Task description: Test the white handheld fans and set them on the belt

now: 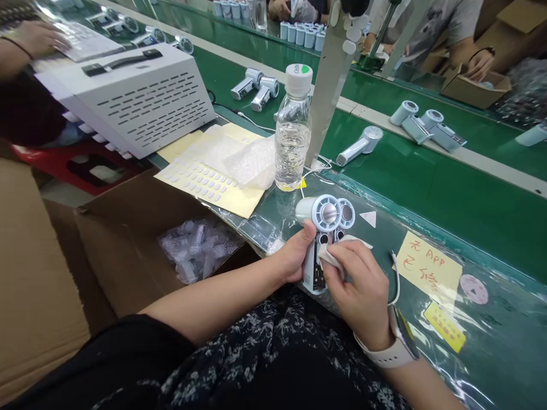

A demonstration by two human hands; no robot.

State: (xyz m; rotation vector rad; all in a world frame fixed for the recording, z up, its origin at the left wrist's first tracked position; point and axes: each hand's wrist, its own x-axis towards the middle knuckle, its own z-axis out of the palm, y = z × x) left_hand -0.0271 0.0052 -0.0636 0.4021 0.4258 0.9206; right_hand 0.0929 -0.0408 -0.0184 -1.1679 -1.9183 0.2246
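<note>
The left grip [294,253] is clenched around the body of a white twin-head handheld fan [329,213], whose round heads rise just above the fingers. The right grip [354,290] is closed on a white wipe [331,256], pinching it against the fan's black-marked body, so the fan sits between the two hands, close to the person's lap.

Both hands work over a green tabletop [448,188] partly covered by a clear plastic sheet [491,347]. To the left, below its edge, stands an open cardboard box [119,245] holding a bag of clear parts [199,247]. Farther up sits a white vented metal casing [137,97], with a co-worker's hand [38,40] resting on a keypad-like panel beyond it. More fans [363,145] lie on the tabletop ahead. Nearer are a sheet of pale oval stickers [205,185], a piece of bubble wrap [252,162] and a capped water bottle [293,128]. A yellow handwritten note [427,267] lies right of the hands, beside a thin white cable [395,279]. A white-strapped smartwatch [384,347] circles the right wrist.
</note>
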